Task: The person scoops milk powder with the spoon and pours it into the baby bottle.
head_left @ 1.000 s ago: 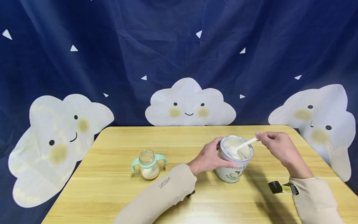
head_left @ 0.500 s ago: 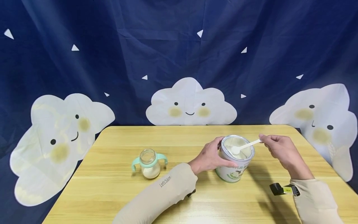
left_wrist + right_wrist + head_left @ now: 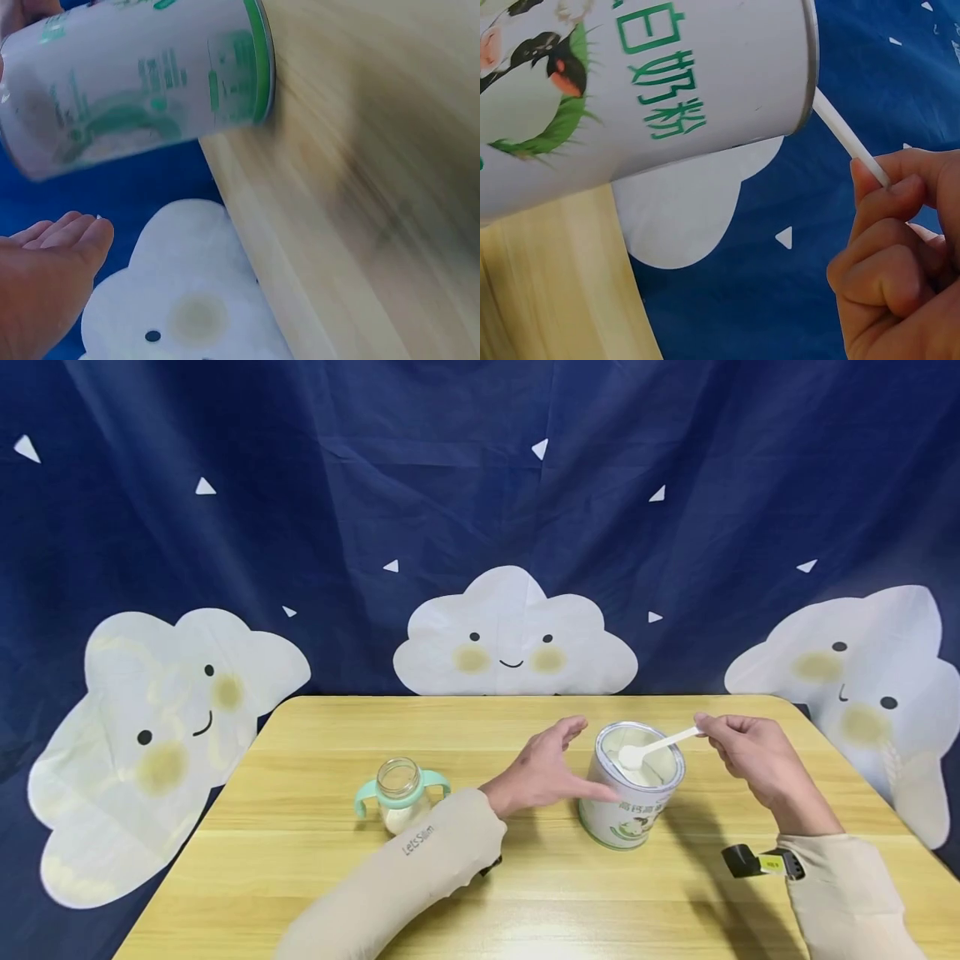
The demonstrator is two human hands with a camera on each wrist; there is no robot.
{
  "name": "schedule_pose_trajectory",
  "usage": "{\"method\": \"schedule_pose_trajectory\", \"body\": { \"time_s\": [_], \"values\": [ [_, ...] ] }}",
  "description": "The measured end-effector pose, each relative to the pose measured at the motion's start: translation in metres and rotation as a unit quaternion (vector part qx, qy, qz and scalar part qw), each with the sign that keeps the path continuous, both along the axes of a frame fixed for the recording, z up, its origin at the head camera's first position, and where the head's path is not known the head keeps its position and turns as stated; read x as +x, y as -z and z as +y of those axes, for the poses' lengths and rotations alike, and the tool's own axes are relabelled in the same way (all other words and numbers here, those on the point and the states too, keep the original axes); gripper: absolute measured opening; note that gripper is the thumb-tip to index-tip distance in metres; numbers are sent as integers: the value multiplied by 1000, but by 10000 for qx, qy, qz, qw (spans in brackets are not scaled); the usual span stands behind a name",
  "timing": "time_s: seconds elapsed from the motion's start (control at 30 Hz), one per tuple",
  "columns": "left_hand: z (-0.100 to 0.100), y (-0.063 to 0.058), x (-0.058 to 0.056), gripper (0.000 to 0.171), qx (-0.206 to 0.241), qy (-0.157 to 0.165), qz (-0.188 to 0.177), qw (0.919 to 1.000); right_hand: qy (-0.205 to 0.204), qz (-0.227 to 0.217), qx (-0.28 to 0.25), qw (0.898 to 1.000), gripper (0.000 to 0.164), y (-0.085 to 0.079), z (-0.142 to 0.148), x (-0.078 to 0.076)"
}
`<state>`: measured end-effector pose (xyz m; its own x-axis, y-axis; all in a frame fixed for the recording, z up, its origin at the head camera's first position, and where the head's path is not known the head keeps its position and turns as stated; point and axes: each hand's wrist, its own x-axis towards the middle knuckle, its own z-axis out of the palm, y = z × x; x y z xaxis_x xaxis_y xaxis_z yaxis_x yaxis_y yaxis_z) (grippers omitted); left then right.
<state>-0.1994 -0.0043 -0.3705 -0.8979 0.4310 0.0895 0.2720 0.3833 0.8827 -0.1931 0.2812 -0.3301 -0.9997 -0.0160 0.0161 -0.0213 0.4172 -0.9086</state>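
Observation:
A white milk powder can [image 3: 626,818] with green print stands upright on the table, its top uncovered and pale powder inside. My left hand [image 3: 536,774] is spread at the can's left side, the thumb extended in front of it. In the left wrist view its fingers [image 3: 67,234] are apart from the can wall. With thumb and index finger my right hand [image 3: 753,764] pinches the end of a white scoop's handle [image 3: 671,740]. The scoop's bowl is at the can's mouth, over the powder. Behind my left sleeve, partly hidden, stands a baby bottle [image 3: 399,783] with mint green handles.
The wooden table [image 3: 300,893] reaches back to a dark blue curtain [image 3: 450,485] printed with white clouds. A black strap-mounted device [image 3: 761,864] sits at my right wrist. The baby bottle is uncapped and has pale powder inside.
My left hand has let go of the can and drawn slightly left, its fingers spreading. The right hand has shifted slightly right with the scoop, whose bowl rose a little in the can's mouth.

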Motion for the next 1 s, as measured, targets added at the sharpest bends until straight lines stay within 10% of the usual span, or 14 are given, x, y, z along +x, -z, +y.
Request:
{"method": "schedule_pose_trajectory", "body": {
  "time_s": [1.0],
  "values": [
    [-77,-11,14,107,-82,-133,-25,9999,-282,172,-1410,9895,36,-14,-15,-1]
  ]
}}
